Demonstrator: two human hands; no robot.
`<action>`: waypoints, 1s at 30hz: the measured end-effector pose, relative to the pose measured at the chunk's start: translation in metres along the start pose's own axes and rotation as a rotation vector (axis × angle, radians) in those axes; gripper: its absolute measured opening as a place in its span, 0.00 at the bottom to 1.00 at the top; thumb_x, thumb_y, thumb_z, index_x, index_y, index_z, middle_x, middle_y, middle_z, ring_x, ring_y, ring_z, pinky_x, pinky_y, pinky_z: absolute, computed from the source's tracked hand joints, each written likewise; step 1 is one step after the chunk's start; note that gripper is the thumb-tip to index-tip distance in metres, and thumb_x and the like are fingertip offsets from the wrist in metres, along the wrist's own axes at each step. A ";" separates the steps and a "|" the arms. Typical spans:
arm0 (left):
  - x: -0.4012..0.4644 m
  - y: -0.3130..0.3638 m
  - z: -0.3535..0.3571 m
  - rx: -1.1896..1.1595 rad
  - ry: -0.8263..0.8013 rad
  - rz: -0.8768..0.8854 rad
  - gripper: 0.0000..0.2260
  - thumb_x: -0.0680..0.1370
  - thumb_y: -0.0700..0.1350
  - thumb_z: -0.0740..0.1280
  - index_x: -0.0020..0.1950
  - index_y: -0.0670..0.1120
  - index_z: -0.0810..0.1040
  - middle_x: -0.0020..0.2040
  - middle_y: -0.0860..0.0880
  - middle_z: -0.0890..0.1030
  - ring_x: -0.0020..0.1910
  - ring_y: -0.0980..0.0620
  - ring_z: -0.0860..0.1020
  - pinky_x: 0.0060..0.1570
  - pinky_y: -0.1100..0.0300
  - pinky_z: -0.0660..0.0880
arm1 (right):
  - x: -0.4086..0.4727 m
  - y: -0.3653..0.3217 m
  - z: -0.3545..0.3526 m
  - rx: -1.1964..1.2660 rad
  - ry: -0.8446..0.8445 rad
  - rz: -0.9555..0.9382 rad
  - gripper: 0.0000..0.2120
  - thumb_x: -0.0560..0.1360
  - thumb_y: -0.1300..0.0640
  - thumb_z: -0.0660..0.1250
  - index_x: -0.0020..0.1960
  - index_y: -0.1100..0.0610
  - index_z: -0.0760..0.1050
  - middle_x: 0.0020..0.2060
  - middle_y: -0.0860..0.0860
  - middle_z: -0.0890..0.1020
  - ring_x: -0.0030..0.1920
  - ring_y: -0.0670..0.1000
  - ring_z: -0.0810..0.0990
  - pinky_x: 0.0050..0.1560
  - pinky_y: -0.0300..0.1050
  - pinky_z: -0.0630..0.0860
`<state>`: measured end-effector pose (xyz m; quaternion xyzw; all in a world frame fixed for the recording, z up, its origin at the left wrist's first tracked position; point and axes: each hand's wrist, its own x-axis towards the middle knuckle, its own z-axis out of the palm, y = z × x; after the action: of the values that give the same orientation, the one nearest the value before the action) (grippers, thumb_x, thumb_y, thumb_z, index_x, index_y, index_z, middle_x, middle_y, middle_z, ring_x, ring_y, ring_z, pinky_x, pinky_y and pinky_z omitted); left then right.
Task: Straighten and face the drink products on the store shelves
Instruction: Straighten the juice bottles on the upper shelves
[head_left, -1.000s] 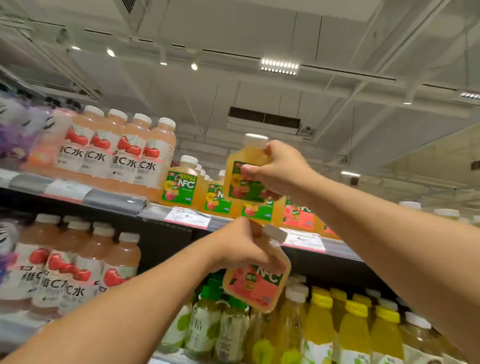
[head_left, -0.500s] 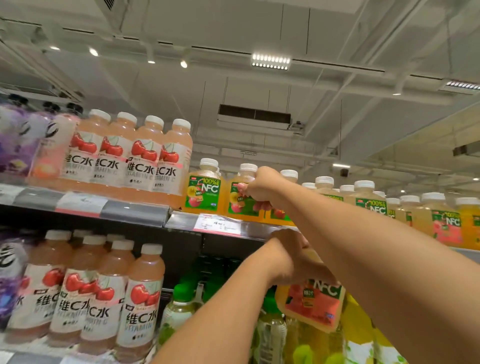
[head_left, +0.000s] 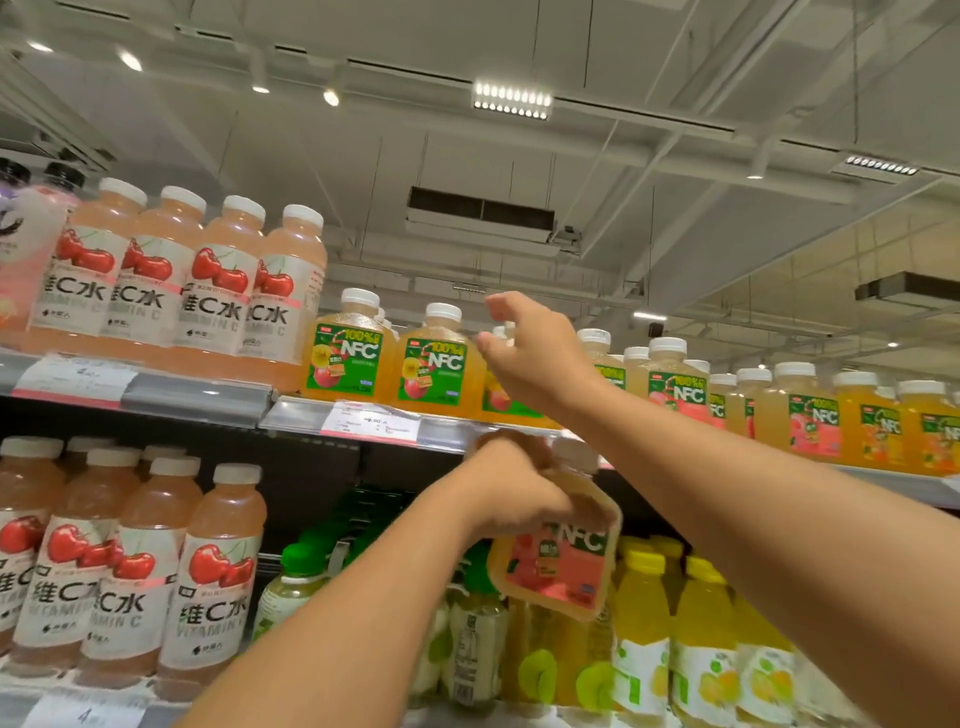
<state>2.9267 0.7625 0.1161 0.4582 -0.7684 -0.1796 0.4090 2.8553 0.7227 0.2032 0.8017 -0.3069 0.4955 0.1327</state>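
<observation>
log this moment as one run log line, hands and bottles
left hand: grips tilted pink-label NFC juice bottle below top shelf | right hand: open, raised beside green-label NFC juice bottles | phase: facing

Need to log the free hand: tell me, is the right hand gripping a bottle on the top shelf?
No: the right hand hovers open in front of the green-label NFC bottles, fingers spread, holding nothing.

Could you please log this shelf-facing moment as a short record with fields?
left hand: left hand grips a pink-label NFC bottle, tilted, below the top shelf edge
right hand: right hand open, fingers spread, by the green-label NFC bottles
top shelf left: cherry vitamin C bottles, labels forward
lower shelf: yellow-capped bottles
price tag: white tag under the NFC row
</observation>
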 end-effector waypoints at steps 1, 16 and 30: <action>-0.001 0.000 0.000 -0.011 0.015 0.018 0.24 0.59 0.56 0.78 0.51 0.48 0.83 0.51 0.45 0.84 0.50 0.46 0.83 0.54 0.45 0.79 | -0.017 0.013 -0.013 0.025 0.029 -0.041 0.16 0.77 0.53 0.65 0.65 0.54 0.74 0.59 0.50 0.80 0.48 0.48 0.81 0.45 0.32 0.70; 0.046 0.102 0.086 -0.229 0.197 0.171 0.09 0.67 0.47 0.79 0.45 0.48 0.86 0.43 0.46 0.86 0.43 0.47 0.85 0.39 0.56 0.81 | -0.152 0.146 -0.150 0.610 -0.340 0.233 0.27 0.70 0.51 0.76 0.65 0.45 0.69 0.52 0.50 0.83 0.28 0.40 0.79 0.27 0.33 0.71; 0.076 0.071 0.131 0.795 0.472 0.172 0.28 0.79 0.65 0.53 0.70 0.48 0.72 0.65 0.51 0.77 0.68 0.50 0.70 0.62 0.56 0.69 | -0.102 0.247 -0.197 0.497 -0.165 0.242 0.28 0.68 0.58 0.78 0.63 0.49 0.69 0.46 0.46 0.82 0.38 0.39 0.83 0.28 0.31 0.73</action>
<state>2.7649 0.7216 0.1188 0.5423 -0.6987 0.2725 0.3789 2.5283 0.6695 0.1844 0.8046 -0.2794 0.5009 -0.1535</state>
